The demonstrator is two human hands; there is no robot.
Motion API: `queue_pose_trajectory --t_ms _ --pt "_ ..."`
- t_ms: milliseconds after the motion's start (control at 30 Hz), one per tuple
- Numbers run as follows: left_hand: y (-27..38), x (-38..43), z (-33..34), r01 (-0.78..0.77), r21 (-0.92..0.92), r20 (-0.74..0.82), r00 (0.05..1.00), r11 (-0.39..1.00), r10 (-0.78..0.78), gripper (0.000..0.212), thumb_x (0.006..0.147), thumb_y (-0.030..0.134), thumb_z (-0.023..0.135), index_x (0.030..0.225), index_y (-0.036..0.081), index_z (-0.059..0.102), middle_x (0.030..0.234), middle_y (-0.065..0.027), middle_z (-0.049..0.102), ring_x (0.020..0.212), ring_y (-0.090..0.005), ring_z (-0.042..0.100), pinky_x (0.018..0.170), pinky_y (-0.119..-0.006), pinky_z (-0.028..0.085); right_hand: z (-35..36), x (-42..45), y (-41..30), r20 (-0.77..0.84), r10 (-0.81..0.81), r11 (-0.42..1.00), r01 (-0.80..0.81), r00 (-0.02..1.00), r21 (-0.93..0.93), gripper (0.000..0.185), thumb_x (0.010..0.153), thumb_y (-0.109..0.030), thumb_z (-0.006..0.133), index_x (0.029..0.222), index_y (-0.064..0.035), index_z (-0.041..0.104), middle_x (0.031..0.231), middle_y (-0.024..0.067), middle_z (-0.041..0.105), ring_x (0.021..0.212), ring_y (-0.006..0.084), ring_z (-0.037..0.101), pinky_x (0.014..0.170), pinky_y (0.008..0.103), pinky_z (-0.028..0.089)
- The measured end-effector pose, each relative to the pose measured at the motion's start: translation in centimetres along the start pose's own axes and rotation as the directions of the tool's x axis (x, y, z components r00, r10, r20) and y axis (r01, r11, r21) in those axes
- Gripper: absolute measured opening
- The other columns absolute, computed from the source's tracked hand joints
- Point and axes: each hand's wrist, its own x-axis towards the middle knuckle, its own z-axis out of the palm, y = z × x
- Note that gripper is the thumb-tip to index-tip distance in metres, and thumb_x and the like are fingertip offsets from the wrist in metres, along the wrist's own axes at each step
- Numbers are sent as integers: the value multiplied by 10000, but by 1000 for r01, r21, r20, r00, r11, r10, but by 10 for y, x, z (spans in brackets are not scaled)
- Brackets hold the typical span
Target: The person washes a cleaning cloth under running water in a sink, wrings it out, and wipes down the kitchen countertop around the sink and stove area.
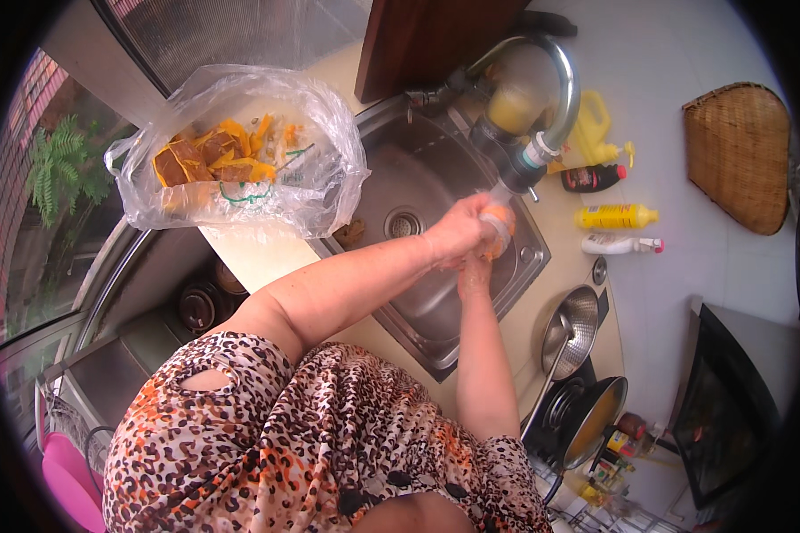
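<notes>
Over the stainless steel sink point(433, 313), my left hand point(463, 226) grips a wet orange piece point(497, 230) that looks like peeled pumpkin. Water runs onto it from the curved metal faucet point(563, 86), through a black spout head. My right hand point(477, 270) is against the piece from below, its fingers mostly hidden behind the piece and the left hand. Left of the sink, a clear plastic bag point(337, 180) lies spread wide with brown-and-orange pumpkin peels point(203, 156) and pulp in it.
Yellow bottle point(613, 216), dark bottle point(590, 178) and white bottle point(617, 244) stand by the wall. A perforated metal ladle or colander point(577, 326) and a pan point(597, 423) are right, near the stove. A brown board point(427, 40) stands behind the sink; a woven basket point(737, 156) hangs on the wall.
</notes>
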Motion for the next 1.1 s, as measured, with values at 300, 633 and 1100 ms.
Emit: queue_pose_trajectory --t_ms 300,633,1100 --pt "-4 -14 -94 132 799 -187 982 587 33 521 792 112 604 1282 7 462 1236 -170 546 1158 -283 523 962 -353 427 -18 -24 -77 311 -107 986 141 944 -87 594 708 29 553 1270 -19 366 1216 114 496 1154 217 499 995 368 401" --pt "-2 4 -46 280 112 269 915 953 -301 722 903 571 488 1397 62 352 1274 -134 509 1105 -241 554 976 -347 426 16 -24 -91 326 -230 953 144 917 266 546 777 -73 555 1303 -4 428 1244 142 521 1146 250 522 1015 399 401" --pt "-41 -21 -62 592 -449 308 805 669 -506 419 826 359 646 1137 103 530 794 -72 593 617 -178 594 541 -336 510 -4 39 -68 351 158 973 -206 923 105 548 864 -441 620 1194 -9 553 1119 98 617 1019 190 595 817 353 504"
